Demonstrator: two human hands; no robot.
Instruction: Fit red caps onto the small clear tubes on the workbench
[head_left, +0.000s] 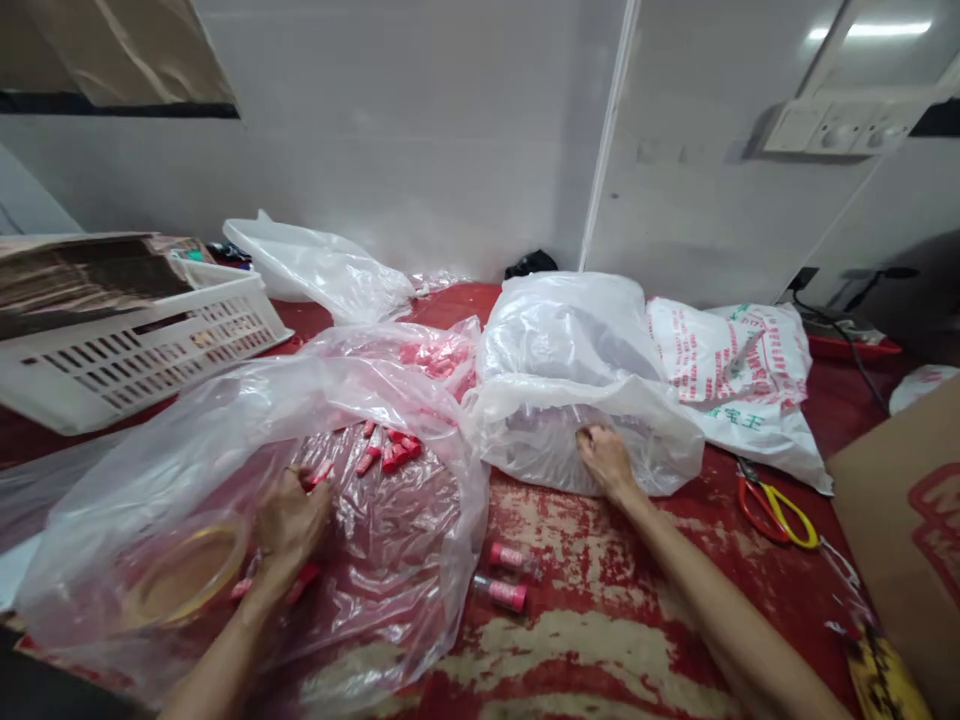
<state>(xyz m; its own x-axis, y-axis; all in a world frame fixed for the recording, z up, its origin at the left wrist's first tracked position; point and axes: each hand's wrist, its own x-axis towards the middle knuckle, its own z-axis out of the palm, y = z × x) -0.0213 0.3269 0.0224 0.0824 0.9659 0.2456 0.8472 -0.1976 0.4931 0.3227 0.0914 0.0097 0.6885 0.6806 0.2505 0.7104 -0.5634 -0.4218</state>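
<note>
My left hand (289, 522) is inside a large clear plastic bag (225, 440) on the red table, fingers closed on a small pink tube (319, 474). More pink tubes (390, 452) lie deeper in that bag. My right hand (604, 460) grips the rim of a second clear bag (570, 390) of small clear pieces. Two capped clear vials with pink labels (506, 575) lie on the worn table between my arms.
A white slotted basket (135, 350) sits at the left with cardboard over it. A printed white bag (739, 380) and red-and-yellow scissors (776, 508) lie at the right. A cardboard box (907, 520) stands at the right edge. A round tape roll (184, 575) shows through the left bag.
</note>
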